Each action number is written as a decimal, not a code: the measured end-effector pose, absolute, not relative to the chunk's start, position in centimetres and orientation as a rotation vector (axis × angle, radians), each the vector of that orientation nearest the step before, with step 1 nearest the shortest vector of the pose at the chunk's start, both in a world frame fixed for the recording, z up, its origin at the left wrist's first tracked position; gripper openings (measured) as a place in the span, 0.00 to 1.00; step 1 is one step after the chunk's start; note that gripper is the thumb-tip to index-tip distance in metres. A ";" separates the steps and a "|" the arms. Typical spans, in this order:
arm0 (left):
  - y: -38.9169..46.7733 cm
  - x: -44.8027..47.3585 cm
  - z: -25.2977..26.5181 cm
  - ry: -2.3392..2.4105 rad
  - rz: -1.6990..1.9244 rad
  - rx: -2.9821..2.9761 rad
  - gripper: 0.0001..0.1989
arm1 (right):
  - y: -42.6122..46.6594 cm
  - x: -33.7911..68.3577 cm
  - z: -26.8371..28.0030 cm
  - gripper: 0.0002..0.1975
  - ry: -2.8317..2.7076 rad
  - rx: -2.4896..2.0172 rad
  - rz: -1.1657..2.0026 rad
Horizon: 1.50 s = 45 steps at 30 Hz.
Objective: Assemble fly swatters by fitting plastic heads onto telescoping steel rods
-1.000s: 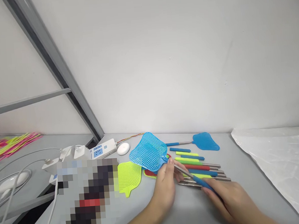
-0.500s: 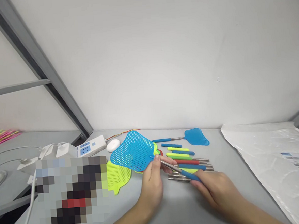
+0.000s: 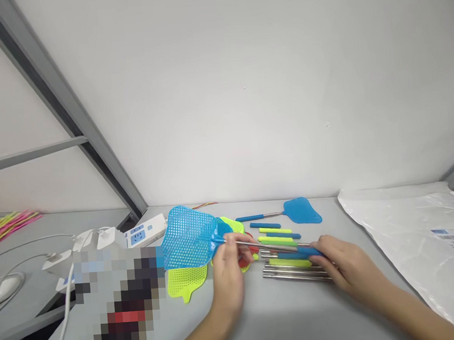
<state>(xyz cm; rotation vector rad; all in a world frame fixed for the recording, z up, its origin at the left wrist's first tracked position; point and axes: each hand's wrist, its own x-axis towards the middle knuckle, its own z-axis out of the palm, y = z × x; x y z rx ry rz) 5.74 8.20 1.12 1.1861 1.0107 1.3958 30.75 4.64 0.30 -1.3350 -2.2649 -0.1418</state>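
A blue fly swatter lies across both my hands, its mesh head to the left. My left hand pinches it where the head meets the thin metal rod. Around the blue grip at the other end, my right hand is closed. Under and behind the left hand are a yellow-green swatter head and partly hidden red mesh. Below the held head rests another yellow-green head. Several coloured grips and metal rods lie beneath the held rod. A complete blue swatter lies further back.
White plastic packaging with a label covers the right side. A power strip and white cables are on the left, beside a pixelated patch. Pink and yellow strips lie far left. A wall stands behind the table.
My right hand has moved right with the blue grip, and more metal rod shows between my hands. The swatter head has shifted slightly left and now hides the white oval object.
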 end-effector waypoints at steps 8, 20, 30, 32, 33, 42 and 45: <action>6.4 7.0 0.1 0.824 0.921 1.488 0.20 | 4.1 29.3 -0.3 0.09 -2.305 -1.172 -0.288; 7.8 5.5 0.5 1.026 1.259 1.309 0.26 | 4.6 31.1 0.3 0.08 -2.341 -1.221 -0.329; 7.1 6.7 -0.4 0.867 0.840 1.509 0.23 | 4.5 30.5 -0.2 0.10 -2.353 -1.240 -0.295; 6.8 6.8 -0.4 0.882 0.812 1.506 0.25 | 4.3 30.2 0.0 0.10 -2.367 -1.216 -0.313; 6.7 6.8 -0.4 0.898 0.819 1.509 0.25 | 4.2 30.1 0.1 0.10 -2.372 -1.214 -0.317; 7.0 7.0 0.4 0.893 0.938 1.329 0.24 | 4.6 31.3 0.9 0.10 -2.427 -1.235 -0.324; 7.4 6.9 0.6 0.901 0.979 1.274 0.24 | 5.0 32.3 1.1 0.11 -2.440 -1.266 -0.350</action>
